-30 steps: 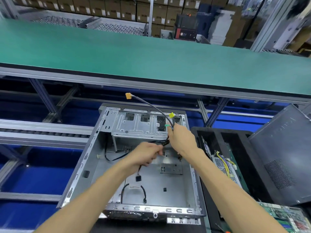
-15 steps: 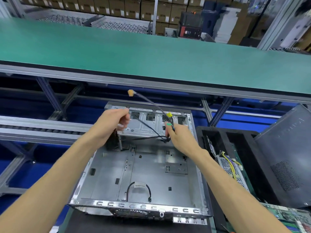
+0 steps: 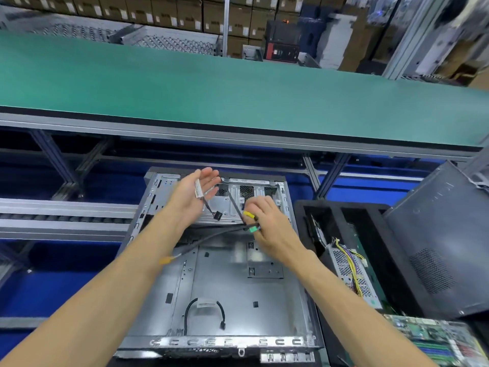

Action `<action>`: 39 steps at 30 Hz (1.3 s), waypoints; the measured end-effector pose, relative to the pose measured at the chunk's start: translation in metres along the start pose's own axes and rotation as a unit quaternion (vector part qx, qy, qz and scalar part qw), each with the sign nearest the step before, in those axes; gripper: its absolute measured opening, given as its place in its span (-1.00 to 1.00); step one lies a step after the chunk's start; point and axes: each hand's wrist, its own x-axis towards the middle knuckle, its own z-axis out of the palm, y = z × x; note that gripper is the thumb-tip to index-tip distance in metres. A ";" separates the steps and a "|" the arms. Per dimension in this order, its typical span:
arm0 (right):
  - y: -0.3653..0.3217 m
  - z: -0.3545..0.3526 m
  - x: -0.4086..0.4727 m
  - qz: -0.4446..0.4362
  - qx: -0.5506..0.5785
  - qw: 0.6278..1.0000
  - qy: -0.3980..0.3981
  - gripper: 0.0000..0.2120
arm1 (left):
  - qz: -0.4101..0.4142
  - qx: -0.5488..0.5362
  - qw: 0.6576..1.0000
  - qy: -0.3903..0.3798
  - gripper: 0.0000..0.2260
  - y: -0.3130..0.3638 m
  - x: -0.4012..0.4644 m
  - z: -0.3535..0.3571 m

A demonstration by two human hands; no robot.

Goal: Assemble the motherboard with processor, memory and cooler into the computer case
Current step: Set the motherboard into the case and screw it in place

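Note:
The open metal computer case point(image 3: 225, 282) lies flat in front of me, its floor bare except for a short looped black cable point(image 3: 203, 311). My left hand point(image 3: 193, 197) hovers palm-up over the drive cage with fingers spread. A thin labelled cable point(image 3: 199, 190) lies across the palm, and its black connector point(image 3: 217, 215) dangles below. My right hand point(image 3: 267, 223) pinches a bundle of cables with a yellow connector point(image 3: 248, 214) and a green connector point(image 3: 253, 229). An orange connector point(image 3: 166, 260) hangs blurred beside my left forearm. The motherboard point(image 3: 434, 340) lies at the bottom right.
A black foam tray point(image 3: 299, 207) to the right of the case holds a power supply with yellow wires point(image 3: 346, 266). A dark perforated side panel point(image 3: 444, 247) leans at the far right. A green conveyor belt point(image 3: 238, 83) runs across behind the case, with roller rails point(image 3: 66, 210) at the left.
My left hand rose over the drive cage and opened palm-up with the labelled cable across it. The orange connector swung down from above to beside my left forearm. My right hand kept its pinch.

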 end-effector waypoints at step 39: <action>-0.008 -0.018 0.029 0.341 0.059 0.933 -0.100 -0.53 | -0.158 0.347 0.916 -0.129 -0.92 -0.045 -0.064 0.020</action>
